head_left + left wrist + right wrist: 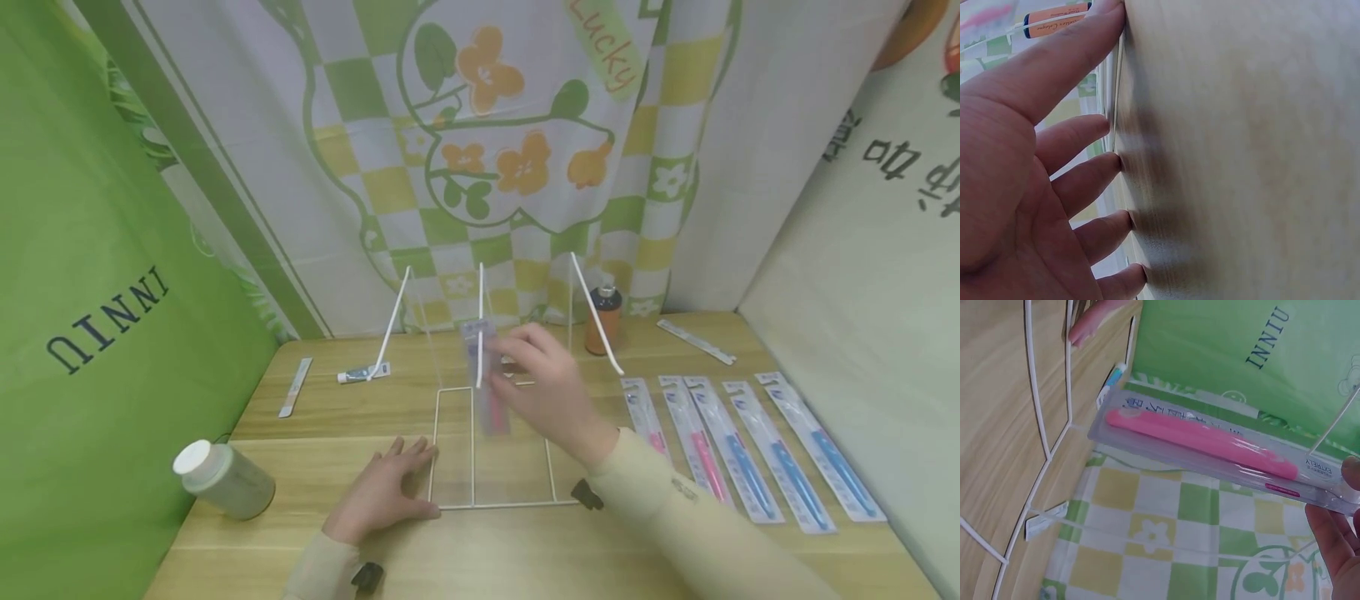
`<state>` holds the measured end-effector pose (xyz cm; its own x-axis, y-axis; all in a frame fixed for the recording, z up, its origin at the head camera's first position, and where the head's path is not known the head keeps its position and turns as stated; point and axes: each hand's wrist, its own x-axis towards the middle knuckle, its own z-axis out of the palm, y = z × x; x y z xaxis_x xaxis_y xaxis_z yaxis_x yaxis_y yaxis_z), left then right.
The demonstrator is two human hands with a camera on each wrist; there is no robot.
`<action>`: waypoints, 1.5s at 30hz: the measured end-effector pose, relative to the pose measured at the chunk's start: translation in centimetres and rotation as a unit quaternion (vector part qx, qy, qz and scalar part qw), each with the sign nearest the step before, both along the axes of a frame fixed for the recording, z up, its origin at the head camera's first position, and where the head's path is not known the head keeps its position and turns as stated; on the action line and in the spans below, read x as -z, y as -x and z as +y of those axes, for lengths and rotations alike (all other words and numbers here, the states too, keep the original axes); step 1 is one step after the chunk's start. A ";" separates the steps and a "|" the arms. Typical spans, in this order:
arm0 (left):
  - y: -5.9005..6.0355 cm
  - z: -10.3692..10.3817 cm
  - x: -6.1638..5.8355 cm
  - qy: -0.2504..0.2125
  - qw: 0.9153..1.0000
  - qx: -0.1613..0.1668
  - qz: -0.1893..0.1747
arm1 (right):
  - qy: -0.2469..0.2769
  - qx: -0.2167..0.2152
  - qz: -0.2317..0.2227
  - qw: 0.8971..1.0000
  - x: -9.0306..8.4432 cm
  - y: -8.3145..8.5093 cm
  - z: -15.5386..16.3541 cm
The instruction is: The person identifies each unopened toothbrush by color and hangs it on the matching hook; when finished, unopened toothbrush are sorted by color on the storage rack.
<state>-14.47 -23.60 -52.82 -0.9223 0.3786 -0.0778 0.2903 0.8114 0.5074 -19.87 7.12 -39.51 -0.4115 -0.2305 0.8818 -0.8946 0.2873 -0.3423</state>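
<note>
A clear acrylic rack point(491, 500) with white edges stands mid-table, its dividers rising toward the back. My right hand point(517, 358) pinches one end of a packaged pink toothbrush point(487, 383) and holds it above the rack's middle compartments. In the right wrist view the packaged pink toothbrush point(1204, 440) runs slantwise in the air, with my fingers point(1341, 531) at its lower right end and the rack's white edges point(1041, 425) below it. My left hand point(390, 487) lies flat on the table, fingers straight, fingertips point(1116, 162) against the rack's left front edge.
Several packaged toothbrushes point(742, 458), pink and blue, lie in a row to the right. An orange bottle point(602, 321) stands behind the rack and a toothpaste tube point(363, 372) lies at back left. A white-capped jar point(221, 477) lies at front left. Printed cloths wall in the table.
</note>
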 end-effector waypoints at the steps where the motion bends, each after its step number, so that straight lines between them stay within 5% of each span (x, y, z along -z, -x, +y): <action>1: 0.0 0.0 0.0 0.000 1.000 0.000 0.001 | 0.004 0.002 -0.003 1.000 0.0 0.4 -0.1; 22: -0.2 0.1 -0.4 0.004 1.000 0.001 0.005 | 0.025 0.064 -0.066 0.995 -0.3 7.2 -1.8; 45: -0.2 0.3 -0.4 0.004 1.000 -0.003 -0.006 | 0.027 0.079 -0.076 0.994 0.1 7.0 -1.1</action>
